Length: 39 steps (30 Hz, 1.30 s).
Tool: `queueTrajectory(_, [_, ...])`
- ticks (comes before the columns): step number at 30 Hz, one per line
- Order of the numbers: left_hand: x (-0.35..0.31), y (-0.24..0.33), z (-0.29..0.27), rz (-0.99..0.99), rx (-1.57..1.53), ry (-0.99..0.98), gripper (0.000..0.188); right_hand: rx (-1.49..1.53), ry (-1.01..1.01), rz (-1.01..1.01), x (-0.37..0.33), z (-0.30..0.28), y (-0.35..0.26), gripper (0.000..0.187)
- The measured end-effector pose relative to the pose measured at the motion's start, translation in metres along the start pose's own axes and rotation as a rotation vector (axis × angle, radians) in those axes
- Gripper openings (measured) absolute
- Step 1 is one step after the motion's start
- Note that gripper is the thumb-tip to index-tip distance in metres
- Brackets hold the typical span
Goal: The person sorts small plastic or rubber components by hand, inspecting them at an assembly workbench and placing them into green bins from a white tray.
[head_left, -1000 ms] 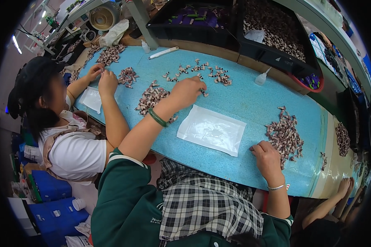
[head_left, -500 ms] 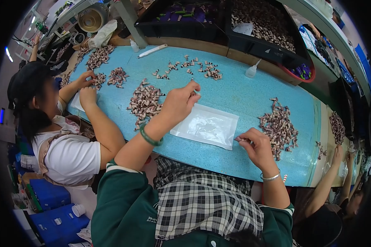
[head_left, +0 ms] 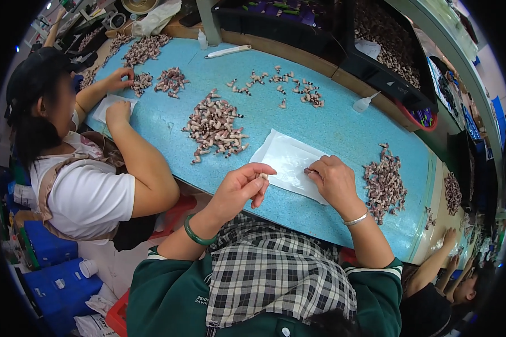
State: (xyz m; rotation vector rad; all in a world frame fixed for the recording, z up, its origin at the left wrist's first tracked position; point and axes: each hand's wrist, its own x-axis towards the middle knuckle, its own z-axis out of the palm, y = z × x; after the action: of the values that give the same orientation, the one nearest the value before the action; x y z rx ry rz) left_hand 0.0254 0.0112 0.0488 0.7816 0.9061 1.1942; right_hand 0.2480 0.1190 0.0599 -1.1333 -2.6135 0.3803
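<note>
My left hand pinches one small piece between thumb and fingertips, at seven o'clock of the clear bag. My right hand presses that bag's edge, fingers curled. The piece seems light, stiff; the bag limp, slippery. Pile at eleven.

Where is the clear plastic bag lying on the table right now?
In the head view, the clear plastic bag lies flat on the blue table, under the right hand, between two piles of small parts.
</note>
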Motion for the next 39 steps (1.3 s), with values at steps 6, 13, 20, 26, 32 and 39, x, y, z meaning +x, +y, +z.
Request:
queueTrajectory(6, [-0.004, -0.004, 0.0, 0.067, 0.006, 0.048, 0.018, -0.119, -0.029, -0.034, 0.004, 0.002, -0.007, 0.008])
queueTrajectory(13, [-0.004, -0.013, -0.008, 0.062, -0.011, 0.034, 0.016, -0.172, -0.052, -0.072, 0.011, 0.005, -0.017, 0.008])
queueTrajectory(20, [-0.01, -0.018, -0.005, 0.024, 0.091, 0.061, 0.012, 0.406, -0.171, 0.172, 0.008, -0.004, -0.02, 0.011])
queueTrajectory(26, [-0.01, -0.023, 0.008, -0.001, 0.087, 0.073, 0.011, 1.252, -0.212, 0.424, -0.022, -0.012, -0.036, 0.008])
queueTrajectory(32, [-0.011, -0.02, 0.021, 0.005, 0.051, -0.005, 0.009, 1.225, -0.031, 0.336, -0.042, -0.012, -0.051, 0.008])
queueTrajectory(39, [-0.019, -0.02, 0.032, 0.068, 0.185, -0.042, 0.01, 0.732, 0.038, 0.115, -0.053, -0.022, -0.057, 0.009])
